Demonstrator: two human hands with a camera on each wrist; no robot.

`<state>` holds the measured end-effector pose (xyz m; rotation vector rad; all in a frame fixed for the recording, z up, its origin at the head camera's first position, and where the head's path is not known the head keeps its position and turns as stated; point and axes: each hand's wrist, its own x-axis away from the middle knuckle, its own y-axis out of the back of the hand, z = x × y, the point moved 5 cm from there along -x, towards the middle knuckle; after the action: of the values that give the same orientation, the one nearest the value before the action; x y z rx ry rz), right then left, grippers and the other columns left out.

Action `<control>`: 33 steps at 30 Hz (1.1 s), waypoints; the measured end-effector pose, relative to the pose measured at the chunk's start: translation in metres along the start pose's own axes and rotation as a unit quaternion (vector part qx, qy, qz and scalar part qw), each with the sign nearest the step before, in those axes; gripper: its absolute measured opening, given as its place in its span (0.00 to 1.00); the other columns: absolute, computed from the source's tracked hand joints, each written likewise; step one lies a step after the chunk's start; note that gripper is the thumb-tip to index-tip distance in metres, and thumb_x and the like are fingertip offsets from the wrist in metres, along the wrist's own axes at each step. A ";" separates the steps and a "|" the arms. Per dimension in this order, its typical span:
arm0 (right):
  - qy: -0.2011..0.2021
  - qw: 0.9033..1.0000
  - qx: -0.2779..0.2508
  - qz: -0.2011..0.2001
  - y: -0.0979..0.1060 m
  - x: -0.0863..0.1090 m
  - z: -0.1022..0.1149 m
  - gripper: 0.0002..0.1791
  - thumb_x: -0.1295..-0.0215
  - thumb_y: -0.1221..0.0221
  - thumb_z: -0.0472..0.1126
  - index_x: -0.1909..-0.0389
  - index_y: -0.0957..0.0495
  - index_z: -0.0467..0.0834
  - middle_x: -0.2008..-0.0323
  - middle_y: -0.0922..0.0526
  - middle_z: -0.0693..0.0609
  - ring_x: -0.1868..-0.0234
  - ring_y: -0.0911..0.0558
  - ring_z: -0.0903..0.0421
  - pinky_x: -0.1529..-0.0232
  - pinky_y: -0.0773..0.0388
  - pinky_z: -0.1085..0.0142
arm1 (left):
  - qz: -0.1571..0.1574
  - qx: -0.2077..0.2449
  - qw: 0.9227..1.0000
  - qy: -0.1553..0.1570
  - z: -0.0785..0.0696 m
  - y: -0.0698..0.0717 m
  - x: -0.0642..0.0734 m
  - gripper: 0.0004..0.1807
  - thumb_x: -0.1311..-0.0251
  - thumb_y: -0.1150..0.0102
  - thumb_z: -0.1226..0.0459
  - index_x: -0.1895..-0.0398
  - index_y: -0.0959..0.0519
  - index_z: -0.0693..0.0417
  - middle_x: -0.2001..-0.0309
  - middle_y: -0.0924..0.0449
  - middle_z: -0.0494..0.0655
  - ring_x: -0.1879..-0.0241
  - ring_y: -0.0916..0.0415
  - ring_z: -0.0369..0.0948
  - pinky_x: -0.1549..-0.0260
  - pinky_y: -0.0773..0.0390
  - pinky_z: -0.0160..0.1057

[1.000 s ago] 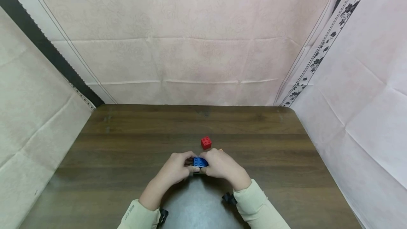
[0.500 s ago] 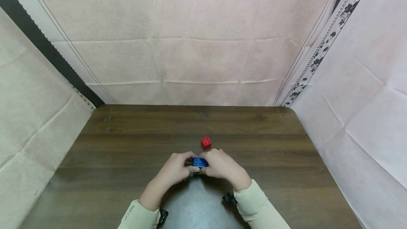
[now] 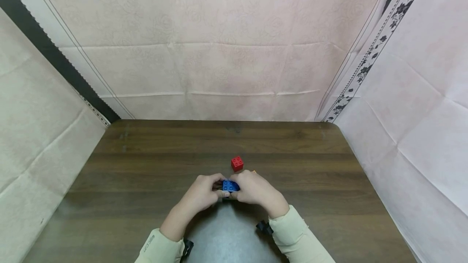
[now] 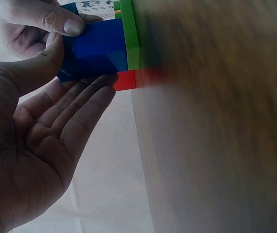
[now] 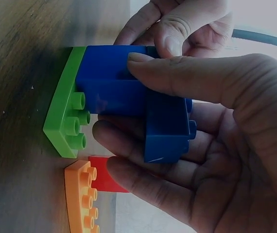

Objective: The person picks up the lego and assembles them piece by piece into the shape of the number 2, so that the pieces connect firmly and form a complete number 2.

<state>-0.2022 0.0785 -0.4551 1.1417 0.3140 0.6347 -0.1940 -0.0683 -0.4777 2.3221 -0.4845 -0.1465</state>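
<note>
In the head view, my left hand (image 3: 204,192) and right hand (image 3: 255,189) meet over a small stack of toy building bricks near the table's front. A blue brick (image 4: 102,47) stands on a flat green brick (image 5: 60,104) with studs on one side left uncovered. A darker blue brick (image 5: 167,128) sits on top, offset and overhanging. Both hands pinch the blue bricks from opposite sides, thumbs on the near face. The right fingers reach behind and under the overhang. Part of the joint between the two blue bricks is hidden by the right thumb.
A red brick (image 3: 237,164) stands on the wooden table (image 3: 164,149) just beyond the hands. Beside it lies a flat orange brick (image 5: 80,196), mostly hidden by the right hand in the head view. Pale cloth (image 3: 226,52) hangs behind the table and along both sides.
</note>
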 end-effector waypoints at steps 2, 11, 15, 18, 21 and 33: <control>0.001 1.000 0.001 0.001 -0.001 0.000 -0.001 0.10 0.37 0.32 0.44 0.70 0.25 0.49 0.81 0.32 0.59 0.81 0.34 0.62 0.79 0.38 0.70 | 0.000 0.000 1.000 0.001 0.000 0.000 0.000 0.11 0.38 0.30 0.58 0.54 0.17 0.45 0.59 0.15 0.40 0.60 0.20 0.36 0.57 0.18 0.45; 0.007 1.000 0.006 0.008 -0.005 -0.001 -0.004 0.11 0.35 0.33 0.48 0.60 0.21 0.48 0.76 0.26 0.60 0.78 0.29 0.62 0.75 0.30 0.69 | 0.004 0.006 1.000 0.006 0.002 0.000 0.000 0.11 0.38 0.30 0.57 0.55 0.18 0.45 0.60 0.15 0.40 0.60 0.19 0.36 0.57 0.19 0.46; 0.013 1.000 -0.003 0.014 -0.004 0.000 -0.003 0.10 0.34 0.33 0.48 0.62 0.23 0.49 0.77 0.27 0.60 0.79 0.31 0.63 0.77 0.33 0.70 | 0.007 0.007 1.000 0.012 0.002 0.000 0.000 0.11 0.38 0.30 0.56 0.55 0.18 0.44 0.59 0.15 0.40 0.60 0.20 0.37 0.57 0.19 0.46; 0.018 1.000 -0.014 0.019 0.000 0.002 -0.004 0.10 0.34 0.34 0.49 0.62 0.23 0.49 0.76 0.27 0.60 0.78 0.30 0.64 0.76 0.33 0.71 | 0.007 0.007 1.000 0.012 0.000 0.000 0.000 0.11 0.39 0.30 0.56 0.55 0.18 0.44 0.59 0.15 0.41 0.60 0.20 0.37 0.56 0.19 0.47; 0.023 0.999 -0.030 0.021 0.005 0.005 -0.006 0.12 0.34 0.33 0.49 0.57 0.20 0.48 0.72 0.23 0.60 0.76 0.28 0.64 0.72 0.29 0.71 | 0.006 0.007 1.000 0.012 0.000 0.000 0.000 0.11 0.38 0.30 0.56 0.54 0.17 0.44 0.58 0.15 0.41 0.60 0.20 0.37 0.56 0.19 0.47; 0.015 0.997 -0.074 -0.023 0.034 0.010 -0.023 0.22 0.31 0.36 0.49 0.44 0.20 0.40 0.51 0.14 0.47 0.65 0.19 0.59 0.59 0.19 0.63 | 0.012 0.006 1.000 0.023 0.001 -0.002 -0.002 0.11 0.38 0.31 0.55 0.54 0.18 0.43 0.58 0.15 0.41 0.59 0.20 0.37 0.54 0.19 0.49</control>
<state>-0.2171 0.1107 -0.4327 0.9807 0.3126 0.6255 -0.1957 -0.0673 -0.4798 2.3244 -0.4913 -0.0774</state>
